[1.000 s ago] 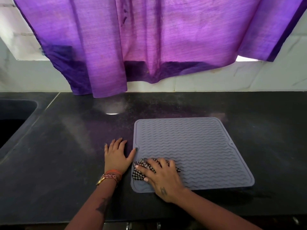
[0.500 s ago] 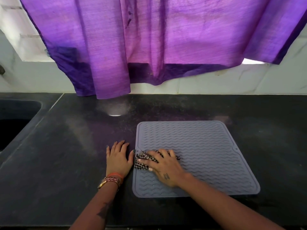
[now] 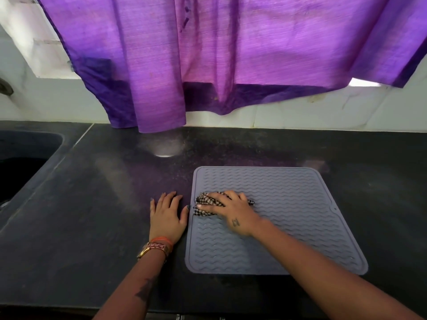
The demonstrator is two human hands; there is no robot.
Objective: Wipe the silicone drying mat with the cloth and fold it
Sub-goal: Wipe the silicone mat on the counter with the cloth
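A grey silicone drying mat (image 3: 295,204) with wavy ridges lies flat on the dark counter (image 3: 92,215). My right hand (image 3: 233,213) presses a crumpled black-and-white checked cloth (image 3: 206,205) onto the mat's left part, near its left edge. Most of the cloth is hidden under my fingers. My left hand (image 3: 167,218) rests flat on the counter just left of the mat, fingers spread, thumb touching the mat's edge.
A sink basin (image 3: 20,167) is set into the counter at the far left. A purple curtain (image 3: 231,54) hangs over the white tiled wall behind, its lowest fold reaching down to the counter's back edge. The counter's front edge runs under my forearms.
My right hand has slid the cloth away from me along the mat's left side, from near the front corner to the middle. My left hand has stayed in place.
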